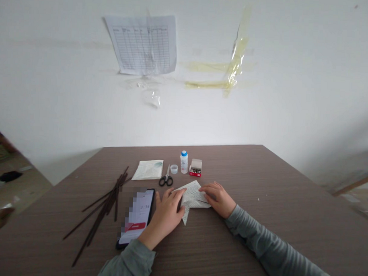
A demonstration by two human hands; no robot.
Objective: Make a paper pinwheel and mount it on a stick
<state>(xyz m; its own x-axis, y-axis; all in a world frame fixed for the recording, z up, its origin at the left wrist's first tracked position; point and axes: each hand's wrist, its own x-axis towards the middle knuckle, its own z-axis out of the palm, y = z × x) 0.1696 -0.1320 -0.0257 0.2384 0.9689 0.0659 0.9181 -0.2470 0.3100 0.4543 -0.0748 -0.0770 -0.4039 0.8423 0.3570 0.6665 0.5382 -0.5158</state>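
Note:
A sheet of printed paper [192, 194], folded into an angular shape with a pointed flap hanging toward me, lies on the table between my hands. My left hand [168, 210] holds its left side, the index finger on the upper edge and the thumb lower down by the flap. At the right side, my right hand [219, 199] grips the paper with its fingers bent over the top. Parts of the paper's edges are hidden under my fingertips.
Beside my left forearm lies a phone [139, 217], with thin dark sticks [104, 205] further left. Behind the paper are scissors [166, 179], a paper stack [148, 170], a small clear cup [174, 169], a blue-capped bottle [184, 163] and a red box [195, 169] of small metallic pieces.

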